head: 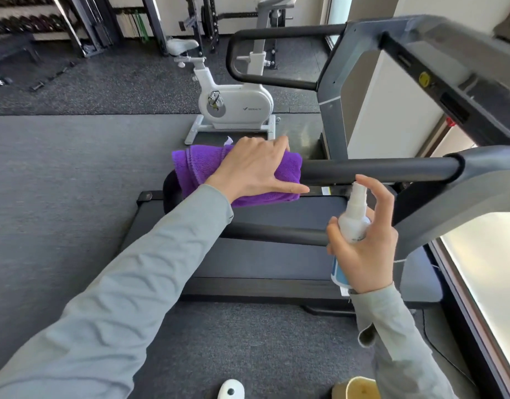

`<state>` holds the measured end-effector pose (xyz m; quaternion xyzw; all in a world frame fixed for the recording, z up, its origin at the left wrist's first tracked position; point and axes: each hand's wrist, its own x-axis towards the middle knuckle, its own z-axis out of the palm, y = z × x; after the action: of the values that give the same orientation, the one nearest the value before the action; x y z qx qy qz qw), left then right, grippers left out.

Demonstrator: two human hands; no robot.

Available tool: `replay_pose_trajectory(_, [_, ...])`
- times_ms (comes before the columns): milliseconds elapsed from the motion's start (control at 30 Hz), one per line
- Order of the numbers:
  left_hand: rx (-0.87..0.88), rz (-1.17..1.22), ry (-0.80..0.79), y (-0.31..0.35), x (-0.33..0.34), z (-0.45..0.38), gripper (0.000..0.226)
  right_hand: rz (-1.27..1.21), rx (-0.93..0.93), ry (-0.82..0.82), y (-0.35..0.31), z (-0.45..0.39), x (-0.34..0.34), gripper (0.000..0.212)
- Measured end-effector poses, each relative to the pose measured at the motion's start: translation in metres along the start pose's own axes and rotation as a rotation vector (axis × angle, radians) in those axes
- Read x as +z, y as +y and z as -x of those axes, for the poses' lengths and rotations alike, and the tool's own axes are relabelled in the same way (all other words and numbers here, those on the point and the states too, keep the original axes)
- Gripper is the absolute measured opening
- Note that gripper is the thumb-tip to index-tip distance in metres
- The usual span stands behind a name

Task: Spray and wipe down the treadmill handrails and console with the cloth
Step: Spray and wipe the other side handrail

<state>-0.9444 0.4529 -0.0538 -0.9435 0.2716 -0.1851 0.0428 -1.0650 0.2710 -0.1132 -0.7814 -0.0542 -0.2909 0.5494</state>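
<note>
Your left hand [255, 168] presses the purple microfibre cloth [202, 168] flat over the near handrail [374, 171], fingers straight — draped there so it wraps the bar; your right hand [368, 246] is curled round the white spray bottle [353, 223], forefinger on its pump, nozzle aimed at the bare rail beside the cloth — likely wetting ahead of the wipe.

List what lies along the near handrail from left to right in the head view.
Purple cloth draped over the rail, left hand pressing on it, bare black handrail, spray bottle gripped by the right hand, grey treadmill upright.
</note>
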Motion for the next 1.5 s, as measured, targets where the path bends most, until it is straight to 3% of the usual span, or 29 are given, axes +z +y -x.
replay_pose_trajectory(400, [0.161, 0.100, 0.072, 0.100, 0.005, -0.083, 0.077, 0.082, 0.070, 0.106, 0.039, -0.001, -0.087, 0.066])
replay_pose_trajectory(767, [0.153, 0.142, -0.030, 0.181, 0.004, -0.135, 0.077, 0.094, 0.076, 0.203, 0.040, -0.001, -0.122, 0.065])
replay_pose_trajectory(933, [0.023, 0.221, -0.092, 0.132, 0.000, -0.099, 0.081, 0.048, 0.048, 0.134, 0.032, -0.007, -0.098, 0.065])
replay_pose_trajectory(1333, [-0.325, 0.126, 0.097, -0.025, 0.000, 0.033, 0.063, -0.053, 0.008, -0.052, 0.013, -0.009, -0.003, 0.060])
replay_pose_trajectory(1500, [-0.427, 0.055, 0.119, -0.031, 0.002, 0.039, 0.069, -0.052, -0.019, -0.092, 0.009, -0.015, 0.016, 0.066])
